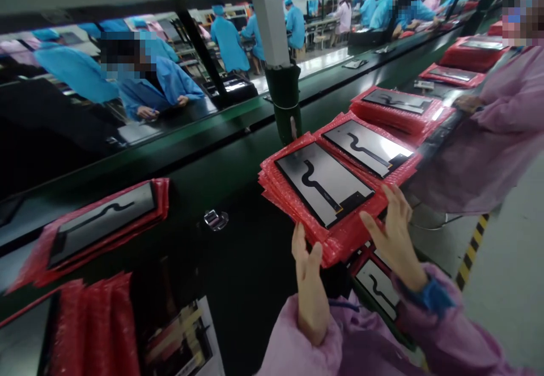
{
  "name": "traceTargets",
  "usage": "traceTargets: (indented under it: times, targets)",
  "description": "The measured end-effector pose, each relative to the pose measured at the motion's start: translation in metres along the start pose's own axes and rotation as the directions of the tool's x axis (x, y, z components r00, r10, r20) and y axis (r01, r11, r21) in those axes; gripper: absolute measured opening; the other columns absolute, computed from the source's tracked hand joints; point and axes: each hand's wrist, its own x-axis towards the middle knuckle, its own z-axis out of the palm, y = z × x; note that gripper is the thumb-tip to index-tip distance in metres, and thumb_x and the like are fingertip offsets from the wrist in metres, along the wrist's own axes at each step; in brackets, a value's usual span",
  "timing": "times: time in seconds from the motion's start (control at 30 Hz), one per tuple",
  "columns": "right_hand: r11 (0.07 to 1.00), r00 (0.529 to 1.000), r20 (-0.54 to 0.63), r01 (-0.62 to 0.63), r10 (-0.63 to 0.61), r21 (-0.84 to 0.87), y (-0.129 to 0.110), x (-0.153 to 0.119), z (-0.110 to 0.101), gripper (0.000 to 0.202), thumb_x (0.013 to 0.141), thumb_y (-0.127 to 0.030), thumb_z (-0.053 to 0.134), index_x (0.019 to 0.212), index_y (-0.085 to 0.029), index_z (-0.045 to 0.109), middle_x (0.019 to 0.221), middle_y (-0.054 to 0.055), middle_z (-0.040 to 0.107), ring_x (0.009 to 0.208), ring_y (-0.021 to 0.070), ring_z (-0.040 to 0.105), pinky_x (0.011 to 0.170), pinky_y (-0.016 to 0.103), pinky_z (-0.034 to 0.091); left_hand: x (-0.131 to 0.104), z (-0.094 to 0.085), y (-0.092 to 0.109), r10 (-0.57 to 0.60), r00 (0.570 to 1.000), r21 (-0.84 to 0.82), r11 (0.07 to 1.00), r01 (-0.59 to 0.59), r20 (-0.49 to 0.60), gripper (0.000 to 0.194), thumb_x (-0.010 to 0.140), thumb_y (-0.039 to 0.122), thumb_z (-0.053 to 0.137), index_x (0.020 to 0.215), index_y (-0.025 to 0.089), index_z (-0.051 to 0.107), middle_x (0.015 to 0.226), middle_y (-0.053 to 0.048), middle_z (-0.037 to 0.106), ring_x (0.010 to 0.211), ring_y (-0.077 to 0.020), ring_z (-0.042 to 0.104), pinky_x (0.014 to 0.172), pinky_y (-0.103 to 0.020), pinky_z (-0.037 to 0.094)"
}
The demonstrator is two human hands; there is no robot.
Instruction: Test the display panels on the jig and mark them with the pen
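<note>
A stack of red bubble-wrap bags (pixel 293 206) lies on the dark green bench in front of me. On top rests a flat display panel (pixel 312 166) with a silver back and a black curved ribbon cable. My left hand (pixel 312 291) is at the near left corner of the stack, thumb and fingers apart. Around the near right corner, my right hand (pixel 395 240) has its fingers spread, close to the bags; I cannot tell how firmly either hand touches. A second display panel (pixel 361 138) lies on red wrap just behind. Below my right hand, another panel (pixel 376 285) shows, partly hidden.
More wrapped panels (pixel 106 217) lie to the left, with red bags (pixel 93 325) nearer. A small metal fitting (pixel 216 219) sits on the bench. A grey post (pixel 267 19) rises behind. At right stands a co-worker in pink (pixel 488 132); further stacks (pixel 399 115) line the bench.
</note>
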Motion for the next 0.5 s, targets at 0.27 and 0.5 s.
traceTargets:
  times: [0.27, 0.5]
  targets:
    - [0.953, 0.973, 0.146, -0.207, 0.178, 0.221, -0.009, -0.038, 0.061, 0.079, 0.103, -0.058, 0.034, 0.163, -0.028, -0.009, 0.17, 0.01, -0.001, 0.158, 0.0324, -0.008, 0.124, 0.065, 0.016, 0.006, 0.024, -0.019, -0.113, 0.992, 0.154, 0.983, 0.103, 0.053, 0.085, 0.095, 0.059, 0.052, 0.162, 0.021, 0.017, 0.172, -0.008, 0.01, 0.158, -0.0252, 0.004, 0.129, -0.041, 0.011]
    - [0.999, 0.99, -0.136, 0.031, -0.027, 0.027, -0.012, -0.03, 0.042, 0.068, 0.101, -0.056, 0.042, 0.158, -0.022, 0.027, 0.163, 0.019, 0.022, 0.154, 0.036, 0.016, 0.118, 0.066, 0.024, 0.001, 0.008, -0.036, -0.06, 0.997, 0.039, 0.998, 0.058, 0.052, 0.081, 0.097, 0.056, 0.051, 0.162, 0.024, 0.016, 0.172, -0.005, 0.008, 0.158, -0.0219, 0.007, 0.128, -0.038, 0.02]
